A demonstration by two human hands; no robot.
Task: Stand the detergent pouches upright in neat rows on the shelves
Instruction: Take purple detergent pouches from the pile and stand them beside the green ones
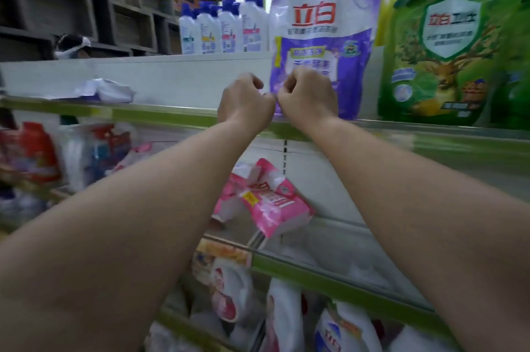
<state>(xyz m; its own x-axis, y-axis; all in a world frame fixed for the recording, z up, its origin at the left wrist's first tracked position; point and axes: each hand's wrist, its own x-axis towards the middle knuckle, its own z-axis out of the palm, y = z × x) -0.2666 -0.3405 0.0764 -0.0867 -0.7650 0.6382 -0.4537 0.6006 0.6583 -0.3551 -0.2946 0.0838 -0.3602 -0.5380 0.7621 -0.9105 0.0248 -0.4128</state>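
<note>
A tall purple-and-white detergent pouch [321, 36] stands upright on the top shelf [160, 113], with more purple pouches stacked behind it. My right hand [308, 93] is curled over its lower left part and pinches it. My left hand [246, 102] is curled beside the pouch's bottom left corner; its thumb meets my right hand there and grips the same edge. A large green pouch [453, 44] stands upright just to the right. Pink pouches [269, 199] lie tumbled on the shelf below.
White bottles with blue caps [220, 27] stand behind the top shelf's back panel. A flattened white pouch [106, 90] lies at the top shelf's left. Red and white packs [28, 150] fill the left; white bottles [286, 308] crowd the bottom shelf. A person's head [71, 46] shows beyond the shelving.
</note>
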